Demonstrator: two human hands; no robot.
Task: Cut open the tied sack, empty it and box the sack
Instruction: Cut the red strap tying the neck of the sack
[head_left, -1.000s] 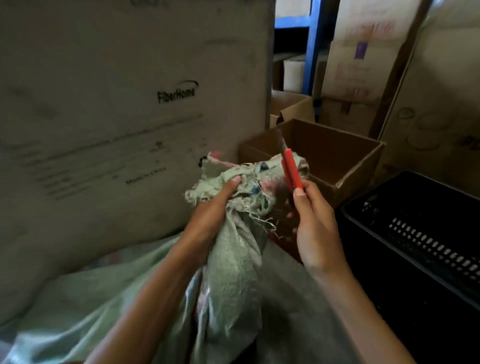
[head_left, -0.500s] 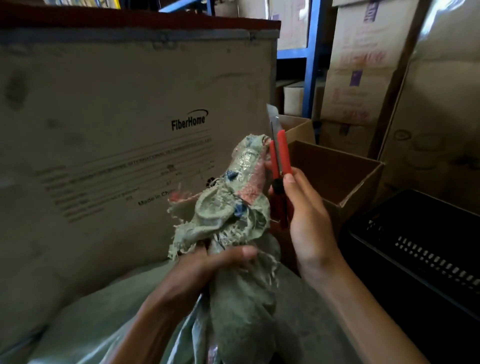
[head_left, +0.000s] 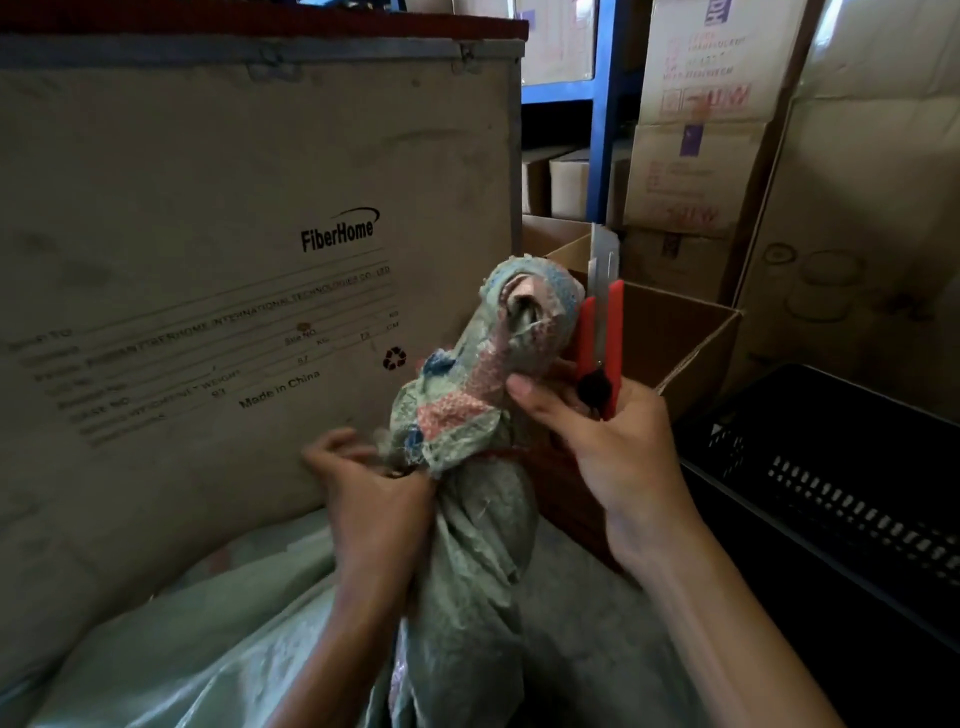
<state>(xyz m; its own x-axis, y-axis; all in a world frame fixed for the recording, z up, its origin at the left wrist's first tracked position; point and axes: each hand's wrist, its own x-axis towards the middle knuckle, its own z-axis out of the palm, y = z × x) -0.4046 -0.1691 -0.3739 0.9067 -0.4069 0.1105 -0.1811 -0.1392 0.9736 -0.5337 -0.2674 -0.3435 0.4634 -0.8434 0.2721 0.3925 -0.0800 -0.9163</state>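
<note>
A pale green woven sack (head_left: 467, 545) stands in front of me, its bunched, frayed top (head_left: 498, 364) sticking up above a tied neck. My left hand (head_left: 369, 493) grips the sack just under the tie, fingers pinching the cloth. My right hand (head_left: 608, 441) holds a red box cutter (head_left: 600, 338) upright with the blade pushed out, right beside the bunched top; its thumb presses against the cloth. An open brown cardboard box (head_left: 691, 332) sits just behind the cutter.
A big FiberHome carton (head_left: 234, 234) fills the left side close behind the sack. A black plastic crate (head_left: 841, 493) stands at the right. Stacked cartons (head_left: 701, 130) and a blue shelf post (head_left: 602, 104) are at the back.
The sack's bunched top has been pulled up taller. My left hand has slid down from the top to the tied neck. The right hand has turned the cutter upright beside the top.
</note>
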